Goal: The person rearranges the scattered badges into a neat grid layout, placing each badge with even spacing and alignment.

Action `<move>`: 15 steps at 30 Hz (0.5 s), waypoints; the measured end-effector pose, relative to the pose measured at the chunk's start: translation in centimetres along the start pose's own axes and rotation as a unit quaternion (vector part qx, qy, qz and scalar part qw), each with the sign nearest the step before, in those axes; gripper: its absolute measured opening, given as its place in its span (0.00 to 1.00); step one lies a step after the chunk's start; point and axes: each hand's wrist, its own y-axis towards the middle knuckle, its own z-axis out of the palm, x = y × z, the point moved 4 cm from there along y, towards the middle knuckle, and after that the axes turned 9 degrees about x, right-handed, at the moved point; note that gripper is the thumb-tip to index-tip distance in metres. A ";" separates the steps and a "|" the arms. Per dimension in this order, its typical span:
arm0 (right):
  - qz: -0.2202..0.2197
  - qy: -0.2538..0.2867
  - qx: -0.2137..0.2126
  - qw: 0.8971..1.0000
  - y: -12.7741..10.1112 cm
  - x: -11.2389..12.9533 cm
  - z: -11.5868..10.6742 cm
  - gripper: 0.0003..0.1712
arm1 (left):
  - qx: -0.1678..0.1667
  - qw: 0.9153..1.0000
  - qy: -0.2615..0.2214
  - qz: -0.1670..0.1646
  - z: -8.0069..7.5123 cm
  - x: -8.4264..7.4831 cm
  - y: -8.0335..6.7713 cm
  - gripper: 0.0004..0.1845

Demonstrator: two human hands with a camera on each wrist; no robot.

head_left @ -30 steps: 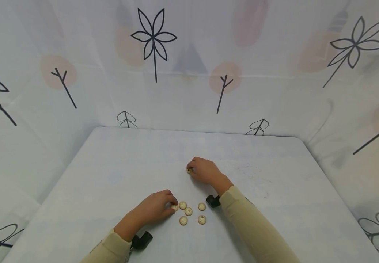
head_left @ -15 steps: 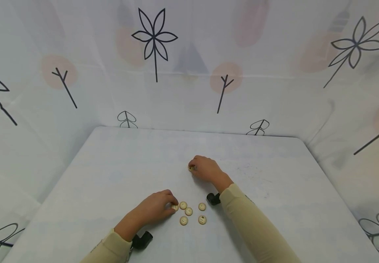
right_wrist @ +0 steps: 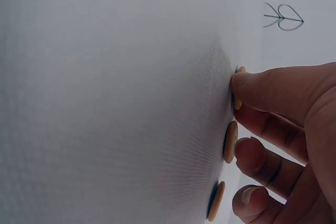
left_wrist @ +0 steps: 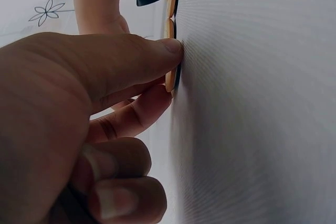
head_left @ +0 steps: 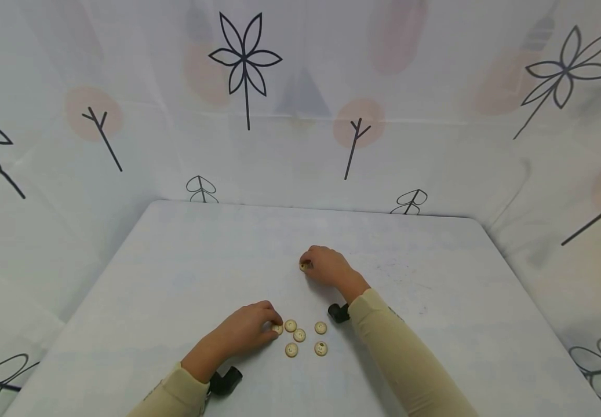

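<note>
Round, pale wooden buttons lie on the white table. In the head view my left hand (head_left: 243, 327) pinches one button (head_left: 277, 329) by its edges between thumb and fingers; the left wrist view shows this button (left_wrist: 170, 81) flat on the surface. Farther off, my right hand (head_left: 326, 267) holds another button (head_left: 302, 267) between thumb and index finger. In the right wrist view that pinched button (right_wrist: 239, 103) touches or nearly touches the table. Beside it, under the curled other fingers, lie a second button (right_wrist: 230, 142) and a third button (right_wrist: 216, 201), both hidden by the hand in the head view.
Right of my left hand, a loose group has an upper button (head_left: 290, 325), a middle button (head_left: 299, 335) and a lower button (head_left: 291, 349). Farther right are one button (head_left: 320, 328) and another button (head_left: 321, 348) with a dark spot. A patterned cloth (head_left: 300, 156) surrounds the table (head_left: 185, 249).
My right hand has shifted slightly away and to the right, its button moving with it. The left hand and the loose buttons have stayed put.
</note>
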 end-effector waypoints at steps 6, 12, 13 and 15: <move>0.005 0.005 -0.001 1.000 0.2 -0.3 0.1 0.15 | 0.005 1.000 -0.001 -0.006 0.0 0.0 0.0 0.10; 0.008 0.005 -0.001 1.000 0.7 -0.5 0.2 0.15 | 0.009 1.000 -0.006 -0.013 0.0 -0.1 0.0 0.10; 0.009 0.005 -0.002 1.000 0.7 -0.5 0.2 0.15 | 0.009 1.000 -0.007 -0.014 -0.1 -0.1 0.0 0.10; 0.010 0.008 -0.002 1.000 0.8 -0.5 0.2 0.15 | 0.009 1.000 -0.007 -0.012 -0.1 -0.1 -0.1 0.10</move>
